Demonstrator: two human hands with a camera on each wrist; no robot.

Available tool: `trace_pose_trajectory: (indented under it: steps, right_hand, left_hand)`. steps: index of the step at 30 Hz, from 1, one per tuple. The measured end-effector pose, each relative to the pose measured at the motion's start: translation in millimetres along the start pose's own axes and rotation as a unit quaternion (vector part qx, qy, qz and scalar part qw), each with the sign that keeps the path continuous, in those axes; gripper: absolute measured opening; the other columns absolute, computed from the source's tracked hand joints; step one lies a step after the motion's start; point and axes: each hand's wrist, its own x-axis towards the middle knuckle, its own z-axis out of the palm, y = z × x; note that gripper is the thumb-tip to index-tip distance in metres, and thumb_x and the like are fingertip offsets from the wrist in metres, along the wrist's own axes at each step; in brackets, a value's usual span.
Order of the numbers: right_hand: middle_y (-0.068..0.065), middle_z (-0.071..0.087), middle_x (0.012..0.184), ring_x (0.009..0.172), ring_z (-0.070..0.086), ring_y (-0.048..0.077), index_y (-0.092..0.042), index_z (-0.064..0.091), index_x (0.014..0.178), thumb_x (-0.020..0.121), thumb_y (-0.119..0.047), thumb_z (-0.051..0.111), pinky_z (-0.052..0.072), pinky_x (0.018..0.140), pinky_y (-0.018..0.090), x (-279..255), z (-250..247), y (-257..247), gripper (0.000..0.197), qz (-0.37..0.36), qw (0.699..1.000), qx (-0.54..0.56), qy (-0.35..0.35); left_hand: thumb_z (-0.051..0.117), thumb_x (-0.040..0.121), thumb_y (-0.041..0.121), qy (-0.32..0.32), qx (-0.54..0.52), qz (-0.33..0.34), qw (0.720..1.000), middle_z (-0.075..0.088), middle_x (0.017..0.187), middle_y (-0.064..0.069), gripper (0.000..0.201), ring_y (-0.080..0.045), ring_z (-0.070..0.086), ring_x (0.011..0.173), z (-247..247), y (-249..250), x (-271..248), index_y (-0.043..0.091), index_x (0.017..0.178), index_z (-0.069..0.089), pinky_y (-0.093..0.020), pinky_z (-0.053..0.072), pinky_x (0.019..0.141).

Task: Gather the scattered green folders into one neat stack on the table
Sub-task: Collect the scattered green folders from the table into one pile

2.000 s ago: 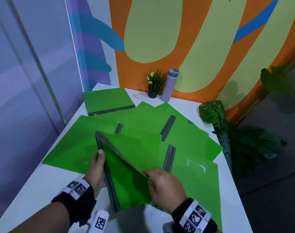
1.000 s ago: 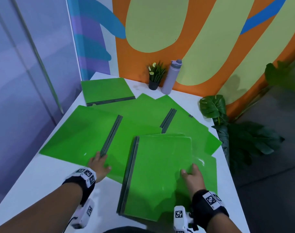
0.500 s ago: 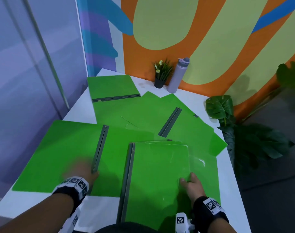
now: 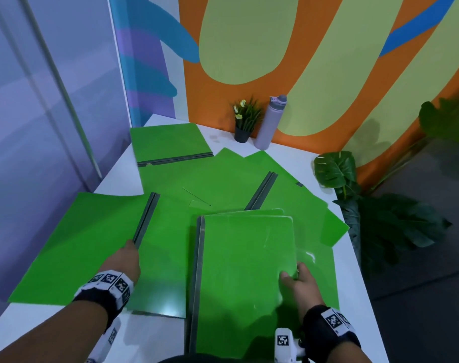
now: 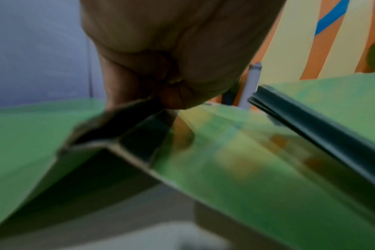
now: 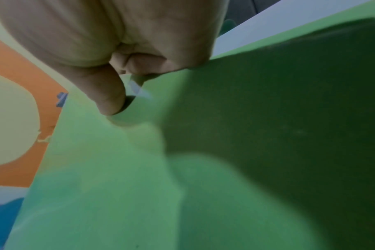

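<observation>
Several green folders lie on the white table [image 4: 155,334]. An open folder [image 4: 73,247] lies at the near left; my left hand [image 4: 132,246] pinches its dark spine [image 4: 145,218], as the left wrist view shows [image 5: 161,99]. A closed green folder stack [image 4: 244,271] lies at the front centre. My right hand [image 4: 291,276] grips its right edge, thumb on the cover [image 6: 126,88]. Another closed stack [image 4: 168,141] sits at the back left. More open folders [image 4: 210,179] overlap in the middle.
A small potted plant [image 4: 245,121] and a lilac bottle [image 4: 271,124] stand at the back by the painted wall. A leafy plant [image 4: 335,169] stands off the table's right edge. The open folder's left leaf reaches past the table's left edge.
The folder held in both hands was laid down closed at the front centre. My left hand then took the open folder's spine and dragged it toward the near left.
</observation>
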Motion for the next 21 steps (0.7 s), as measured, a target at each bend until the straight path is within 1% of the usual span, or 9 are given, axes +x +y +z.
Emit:
trace_pose_trajectory:
  steps: [4,7,9,11,13,15,18,20,21]
  right_hand:
    - [0.010,0.016,0.158,0.141,0.022,0.035,-0.021,0.016,0.149,0.092,-0.020,0.057,0.021,0.112,0.057,1,-13,-22,0.070,-0.014,0.994,0.104,-0.002]
    - [0.008,0.014,0.159,0.143,0.017,0.033,-0.020,0.017,0.149,0.090,-0.031,0.058,0.017,0.113,0.057,8,-19,-34,0.072,-0.022,0.986,0.166,0.009]
    - [0.011,0.016,0.158,0.143,0.018,0.034,-0.019,0.019,0.148,0.084,-0.036,0.063,0.016,0.113,0.059,12,-15,-39,0.080,-0.025,0.978,0.206,-0.004]
    - [0.020,0.028,0.152,0.136,0.032,0.041,-0.007,0.031,0.141,0.062,-0.050,0.076,0.026,0.108,0.061,14,-8,-44,0.101,-0.025,0.975,0.219,-0.020]
    - [0.025,0.035,0.148,0.132,0.038,0.044,-0.003,0.039,0.134,0.046,-0.057,0.080,0.032,0.107,0.060,12,3,-49,0.112,-0.029,0.970,0.238,-0.037]
    - [0.017,0.020,0.156,0.143,0.018,0.037,-0.015,0.020,0.147,0.062,-0.050,0.067,0.014,0.115,0.056,11,12,-49,0.103,0.004,0.961,0.269,-0.066]
    - [0.010,0.008,0.159,0.145,0.010,0.032,-0.021,0.008,0.150,0.086,-0.035,0.057,0.008,0.116,0.053,14,27,-46,0.081,0.004,0.961,0.266,-0.075]
    - [0.008,0.008,0.160,0.145,0.012,0.031,-0.022,0.009,0.150,0.090,-0.030,0.056,0.011,0.116,0.055,17,39,-45,0.077,-0.001,0.973,0.221,-0.069]
    - [0.007,0.008,0.160,0.144,0.013,0.031,-0.023,0.011,0.150,0.091,-0.029,0.056,0.013,0.115,0.056,17,44,-47,0.074,-0.005,0.979,0.195,-0.061]
  left_hand:
    - [0.041,0.087,-0.003,0.080,0.001,0.055,0.995,0.065,0.083,-0.014,0.054,-0.029,0.055,0.069,-53,5,-18,0.005,0.140,0.038,-0.037,0.045,0.063]
    - [0.045,0.082,-0.006,0.170,-0.050,0.112,0.978,0.070,0.091,-0.026,0.061,-0.040,0.063,0.074,-93,6,-41,0.013,0.141,0.046,-0.038,0.045,0.062]
    - [0.043,0.082,-0.009,0.175,-0.158,0.155,0.959,0.072,0.101,-0.019,0.062,-0.041,0.061,0.070,-112,8,-54,0.020,0.137,0.051,-0.036,0.046,0.059]
    - [0.040,0.085,-0.011,0.142,-0.287,0.191,0.928,0.071,0.110,0.001,0.061,-0.040,0.067,0.079,-119,12,-59,0.027,0.131,0.056,-0.030,0.048,0.062]
    - [0.036,0.088,-0.014,0.069,-0.422,0.203,0.881,0.070,0.114,0.015,0.061,-0.013,0.072,0.088,-117,19,-61,0.033,0.119,0.060,-0.024,0.053,0.070]
    - [0.035,0.090,-0.015,-0.025,-0.522,0.188,0.832,0.072,0.115,0.009,0.058,-0.004,0.069,0.092,-107,28,-59,0.030,0.115,0.060,-0.028,0.053,0.077]
    - [0.037,0.093,-0.009,-0.116,-0.597,0.136,0.782,0.070,0.121,-0.001,0.048,-0.020,0.064,0.102,-89,37,-55,0.024,0.117,0.062,-0.039,0.048,0.081]
    - [0.038,0.101,0.018,-0.135,-0.575,0.134,0.796,0.061,0.133,0.003,0.033,-0.019,0.053,0.122,-78,42,-55,0.026,0.128,0.056,-0.041,0.040,0.104]
    - [0.039,0.101,0.032,-0.129,-0.516,0.148,0.834,0.054,0.137,0.008,0.037,-0.016,0.047,0.127,-75,46,-55,0.027,0.136,0.047,-0.040,0.035,0.109]
